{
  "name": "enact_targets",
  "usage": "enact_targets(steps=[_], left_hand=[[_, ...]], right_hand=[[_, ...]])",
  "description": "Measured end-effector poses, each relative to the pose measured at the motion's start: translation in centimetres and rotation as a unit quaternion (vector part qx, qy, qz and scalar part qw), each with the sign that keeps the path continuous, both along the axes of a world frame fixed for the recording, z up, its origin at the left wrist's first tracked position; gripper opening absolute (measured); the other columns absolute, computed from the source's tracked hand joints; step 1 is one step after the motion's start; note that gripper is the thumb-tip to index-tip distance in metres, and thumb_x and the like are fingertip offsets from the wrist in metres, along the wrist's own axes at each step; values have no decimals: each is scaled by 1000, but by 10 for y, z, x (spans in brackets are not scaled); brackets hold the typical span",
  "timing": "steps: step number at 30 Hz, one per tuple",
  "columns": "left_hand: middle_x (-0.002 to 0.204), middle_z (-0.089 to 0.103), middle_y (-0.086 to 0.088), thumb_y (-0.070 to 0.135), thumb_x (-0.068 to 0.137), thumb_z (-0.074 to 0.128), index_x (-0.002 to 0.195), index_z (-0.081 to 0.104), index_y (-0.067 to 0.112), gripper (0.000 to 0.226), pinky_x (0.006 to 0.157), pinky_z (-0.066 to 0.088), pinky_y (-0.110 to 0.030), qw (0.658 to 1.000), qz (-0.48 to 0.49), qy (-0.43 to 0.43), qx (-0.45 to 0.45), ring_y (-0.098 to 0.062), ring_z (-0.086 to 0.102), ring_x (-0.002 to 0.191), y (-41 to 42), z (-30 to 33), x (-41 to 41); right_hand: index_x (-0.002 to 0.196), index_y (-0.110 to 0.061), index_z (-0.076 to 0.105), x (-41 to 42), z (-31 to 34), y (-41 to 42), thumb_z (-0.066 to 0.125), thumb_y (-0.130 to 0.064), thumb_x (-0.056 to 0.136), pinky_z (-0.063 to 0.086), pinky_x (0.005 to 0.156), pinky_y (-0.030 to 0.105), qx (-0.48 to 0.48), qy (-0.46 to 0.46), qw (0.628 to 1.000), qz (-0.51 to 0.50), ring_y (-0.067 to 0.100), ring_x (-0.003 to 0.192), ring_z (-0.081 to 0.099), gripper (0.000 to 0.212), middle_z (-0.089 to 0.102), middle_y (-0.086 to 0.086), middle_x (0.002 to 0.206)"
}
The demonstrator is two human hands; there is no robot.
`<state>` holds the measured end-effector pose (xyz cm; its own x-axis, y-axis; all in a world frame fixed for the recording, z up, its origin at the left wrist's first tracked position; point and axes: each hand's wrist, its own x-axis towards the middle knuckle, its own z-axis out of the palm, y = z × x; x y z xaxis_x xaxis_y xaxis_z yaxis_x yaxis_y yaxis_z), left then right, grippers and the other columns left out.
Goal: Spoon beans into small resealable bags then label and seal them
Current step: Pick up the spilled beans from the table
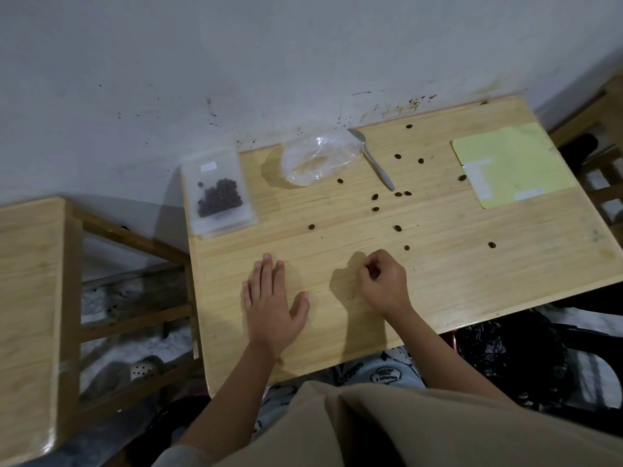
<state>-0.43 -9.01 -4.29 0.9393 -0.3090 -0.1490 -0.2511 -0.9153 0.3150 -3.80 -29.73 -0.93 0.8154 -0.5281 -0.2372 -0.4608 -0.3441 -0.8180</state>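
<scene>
A small resealable bag (219, 193) with dark beans inside and a white label lies on a stack of clear bags at the table's far left corner. A crumpled clear plastic bag (318, 156) sits at the back, with a metal spoon (372, 158) lying beside it on the right. Several loose dark beans (397, 228) are scattered over the middle of the wooden table (455, 274). My left hand (271, 303) rests flat on the table, fingers straight. My right hand (382, 279) has its fingers curled, knuckles up; whether it holds anything is hidden.
A yellow-green sheet (512, 160) with white labels lies at the table's back right. The table stands against a grey wall. A second wooden table (30, 298) stands to the left, a chair frame at the far right, and a black plastic bag (512, 358) below on the right.
</scene>
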Motion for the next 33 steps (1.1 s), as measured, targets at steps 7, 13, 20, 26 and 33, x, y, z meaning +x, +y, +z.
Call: enact_targets(steps=[7,13,20,26,33], left_hand=[[159,15,-3,56,87,39,146,30,15,73,115,8,-46,1000,-3,-2,-5,-22,9,146,0,0,0],[158,18,-4,55,86,40,145,33,14,73,114,11,-47,1000,0,-2,-10,-23,13,145,-1,2,1],[159,14,-3,57,84,38,146,31,15,76,115,11,-49,1000,3,14,-12,-22,9,146,-1,2,3],[160,7,0,59,86,36,148,25,18,76,116,5,-46,999,7,30,-10,-18,1,146,-1,4,4],[153,28,-7,54,78,45,139,41,14,73,112,15,-50,999,31,-3,-22,-27,21,141,-8,3,4]], right_hand=[[59,-9,50,13,-2,9,49,0,88,32,50,24,126,3,992,-13,7,47,38,30,44,2,54],[90,-13,64,36,-1,16,65,-24,86,37,48,22,-46,-14,996,76,8,42,40,12,43,-8,46],[123,-23,61,86,-7,26,59,-26,89,45,63,26,-110,28,985,132,21,72,61,34,62,-7,70],[107,-15,68,106,-12,28,55,-23,91,52,71,33,-149,63,972,172,24,89,64,22,71,6,97],[78,-7,48,94,-1,17,50,-9,89,34,49,19,44,8,997,63,9,54,41,11,45,-2,61]])
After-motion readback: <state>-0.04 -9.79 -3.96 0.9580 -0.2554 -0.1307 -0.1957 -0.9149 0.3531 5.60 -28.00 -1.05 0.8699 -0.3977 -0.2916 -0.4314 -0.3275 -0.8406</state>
